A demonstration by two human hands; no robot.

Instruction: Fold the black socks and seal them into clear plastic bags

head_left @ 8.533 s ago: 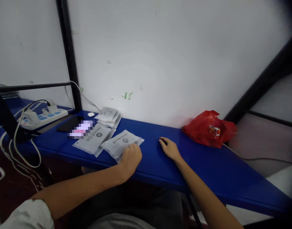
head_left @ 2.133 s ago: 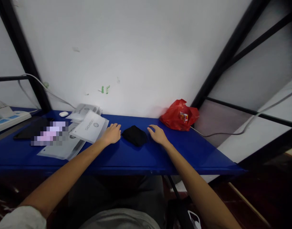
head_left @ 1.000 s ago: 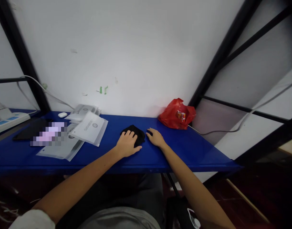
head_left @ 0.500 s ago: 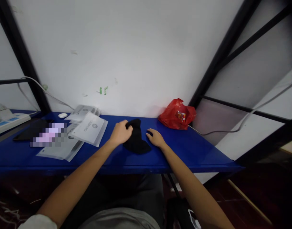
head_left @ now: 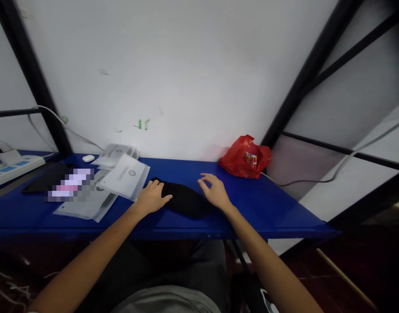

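Observation:
A black sock (head_left: 185,201) lies stretched out sideways on the blue table (head_left: 251,213). My left hand (head_left: 150,198) rests over its left end, fingers laid on the fabric and thumb apart. Beside the sock's right end is my right hand (head_left: 215,192), with its fingers and thumb apart and nothing between them. Part of the sock's left end is covered by my left fingers. I cannot tell whether my right hand touches the fabric.
Several frosted plastic pouches (head_left: 124,177) are piled to the left, near a dark flat object (head_left: 39,180) and a white earbud case (head_left: 88,158). A power strip (head_left: 18,167) is at far left. The red plastic bag (head_left: 243,158) sits against the wall at right.
The sock has gone from bent and partly lifted to lying lengthwise on the table. My left hand moved left and down, its grip spreading open. My right hand stayed near the sock's right end.

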